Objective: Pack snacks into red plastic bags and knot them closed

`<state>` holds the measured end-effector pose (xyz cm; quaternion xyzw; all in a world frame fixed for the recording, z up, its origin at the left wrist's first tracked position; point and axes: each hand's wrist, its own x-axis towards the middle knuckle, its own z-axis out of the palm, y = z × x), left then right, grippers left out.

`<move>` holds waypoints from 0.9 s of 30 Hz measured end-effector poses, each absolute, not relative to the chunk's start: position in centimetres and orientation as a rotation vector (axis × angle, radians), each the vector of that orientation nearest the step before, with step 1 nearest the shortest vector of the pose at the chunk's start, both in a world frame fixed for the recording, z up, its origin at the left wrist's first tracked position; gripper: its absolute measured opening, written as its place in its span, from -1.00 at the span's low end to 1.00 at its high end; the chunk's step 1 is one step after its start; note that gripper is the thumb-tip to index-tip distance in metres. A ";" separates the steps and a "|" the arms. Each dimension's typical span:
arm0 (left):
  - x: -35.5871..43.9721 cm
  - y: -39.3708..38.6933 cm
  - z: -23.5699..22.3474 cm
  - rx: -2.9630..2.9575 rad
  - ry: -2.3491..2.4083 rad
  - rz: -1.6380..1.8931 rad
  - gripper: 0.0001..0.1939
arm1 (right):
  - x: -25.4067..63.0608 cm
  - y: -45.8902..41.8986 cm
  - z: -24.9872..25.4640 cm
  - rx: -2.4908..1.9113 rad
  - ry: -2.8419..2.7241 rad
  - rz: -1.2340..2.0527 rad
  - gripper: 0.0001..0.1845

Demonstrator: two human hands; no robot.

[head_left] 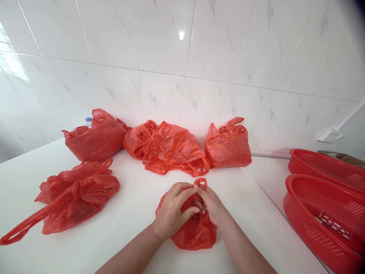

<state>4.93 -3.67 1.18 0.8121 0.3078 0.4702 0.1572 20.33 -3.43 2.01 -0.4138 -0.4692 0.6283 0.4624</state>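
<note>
A small red plastic bag (195, 236) rests on the white table in front of me, its contents hidden. My left hand (173, 211) lies over the bag's left side, fingers curled toward the gathered top. From the right, my right hand (209, 205) grips the upper part of the same bag. A handle loop of it sticks up beyond my fingertips. The fingers of both hands meet near the bag's neck, and some are hidden behind the plastic and the left hand.
Filled red bags (94, 140) line the tiled wall (162, 95), with a crumpled bag (173, 148) among them and another bag (228, 148) at right. A further red bag (82, 194) lies left, its handle stretched outward. Red plastic baskets (302, 205) stand right, near a wall socket (330, 135).
</note>
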 end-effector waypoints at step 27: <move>4.0 -1.9 0.6 2.292 1.146 1.166 -0.87 | 21.5 -3.5 2.2 -1.072 -1.557 1.376 -0.71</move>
